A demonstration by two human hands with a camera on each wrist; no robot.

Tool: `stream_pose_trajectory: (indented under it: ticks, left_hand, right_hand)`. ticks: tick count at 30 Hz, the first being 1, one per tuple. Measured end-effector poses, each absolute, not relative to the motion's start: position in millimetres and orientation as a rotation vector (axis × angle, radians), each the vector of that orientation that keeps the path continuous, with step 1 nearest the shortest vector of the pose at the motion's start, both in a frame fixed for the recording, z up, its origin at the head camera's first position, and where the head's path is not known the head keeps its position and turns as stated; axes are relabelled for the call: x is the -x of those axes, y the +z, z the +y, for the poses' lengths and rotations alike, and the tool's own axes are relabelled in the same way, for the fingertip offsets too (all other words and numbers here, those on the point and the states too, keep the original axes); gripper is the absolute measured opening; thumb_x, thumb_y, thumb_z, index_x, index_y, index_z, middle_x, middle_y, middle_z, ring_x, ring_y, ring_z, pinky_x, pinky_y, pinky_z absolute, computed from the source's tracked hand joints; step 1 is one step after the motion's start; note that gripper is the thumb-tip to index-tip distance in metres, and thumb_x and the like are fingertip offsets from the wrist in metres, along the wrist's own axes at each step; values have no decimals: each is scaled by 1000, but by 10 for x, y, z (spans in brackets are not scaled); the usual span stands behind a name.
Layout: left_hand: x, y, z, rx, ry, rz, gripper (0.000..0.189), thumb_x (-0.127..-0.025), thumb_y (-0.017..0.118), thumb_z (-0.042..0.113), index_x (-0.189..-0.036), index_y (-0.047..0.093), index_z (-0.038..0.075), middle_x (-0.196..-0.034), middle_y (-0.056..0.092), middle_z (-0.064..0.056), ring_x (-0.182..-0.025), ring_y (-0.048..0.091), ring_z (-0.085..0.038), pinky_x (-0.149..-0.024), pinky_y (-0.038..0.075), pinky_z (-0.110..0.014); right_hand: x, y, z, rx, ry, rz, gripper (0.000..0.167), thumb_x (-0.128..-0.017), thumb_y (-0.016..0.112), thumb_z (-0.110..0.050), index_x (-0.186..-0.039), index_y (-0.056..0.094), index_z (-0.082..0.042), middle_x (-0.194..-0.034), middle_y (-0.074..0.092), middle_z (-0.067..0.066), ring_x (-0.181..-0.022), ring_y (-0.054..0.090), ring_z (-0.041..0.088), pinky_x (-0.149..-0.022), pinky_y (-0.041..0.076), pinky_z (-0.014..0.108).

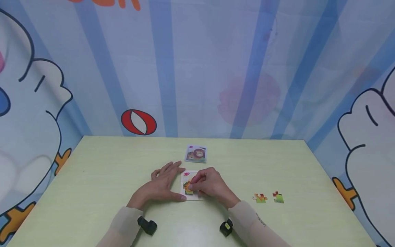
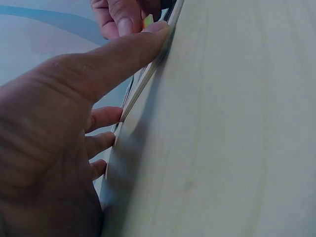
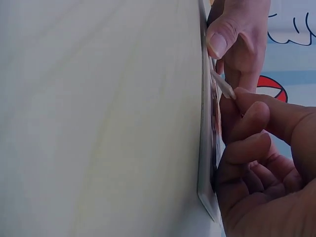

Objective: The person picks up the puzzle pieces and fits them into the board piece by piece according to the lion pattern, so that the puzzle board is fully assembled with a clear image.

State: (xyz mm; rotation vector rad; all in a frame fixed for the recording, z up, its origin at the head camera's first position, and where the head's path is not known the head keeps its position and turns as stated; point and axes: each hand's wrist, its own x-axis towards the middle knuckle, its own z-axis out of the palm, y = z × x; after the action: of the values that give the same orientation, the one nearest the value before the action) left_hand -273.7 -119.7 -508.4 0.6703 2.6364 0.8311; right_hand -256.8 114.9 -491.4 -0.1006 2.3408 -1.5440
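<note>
My right hand [image 1: 213, 185] pinches a small jigsaw puzzle piece [image 3: 224, 85] between thumb and fingertip. The piece stands tilted, with one edge down at the white-bordered puzzle board [image 1: 194, 198]. Fingers of the right hand cover much of the board's right side. On the left, my left hand [image 1: 158, 188] lies with its fingers spread and extended. Its thumb presses the board's near edge, and the other fingertips reach the far left corner. In the left wrist view, the straight thumb [image 2: 123, 57] rests on the rim of the board.
Behind the board lies a square lion picture [image 1: 196, 154]. Two loose puzzle pieces lie to the right, one orange and green [image 1: 260, 198], the other red and green [image 1: 278, 198]. A printed blue-striped curtain [image 1: 197, 68] rises behind the pale wooden table [image 1: 123, 154].
</note>
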Motion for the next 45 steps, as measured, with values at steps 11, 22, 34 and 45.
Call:
stream_pose_trajectory:
  ticks: [11, 22, 34, 45]
  left_hand:
    - [2747, -5108, -1188, -680, 834, 2647, 98, -81, 90, 53, -162, 44, 20, -183, 19, -3, -170, 8, -36, -129, 11, -72]
    - [2741, -5093, -1189, -668, 824, 2648, 99, -81, 91, 52, -163, 44, 21, -183, 19, -4, -170, 8, -37, -129, 10, -73]
    - [2754, -5105, -1198, -690, 849, 2634, 99, -82, 90, 52, -162, 43, 20, -183, 19, -5, -170, 7, -37, -129, 9, -73]
    - [2757, -5089, -1197, -680, 837, 2633, 98, -82, 91, 50, -163, 43, 21, -182, 20, -4, -171, 7, -36, -129, 8, -74]
  right_hand:
    - [2566, -4933, 1105, 198, -1434, 2410, 10, -86, 89, -13, -84, 80, -9, -66, 72, -2, -50, 57, 9, -51, 46, 22]
    - [2568, -4927, 1083, 243, -1323, 2494, 12, -86, 90, -16, -80, 80, -12, -64, 69, -4, -52, 54, 8, -52, 44, 22]
    - [2576, -4923, 1032, 260, -1298, 2526, 12, -85, 90, -14, -80, 79, -12, -59, 63, -5, -50, 53, 7, -53, 43, 22]
    - [2588, -4886, 1033, 157, -1203, 2564, 22, -82, 93, -18, -77, 73, -11, -56, 58, -5, -47, 53, 8, -48, 39, 22]
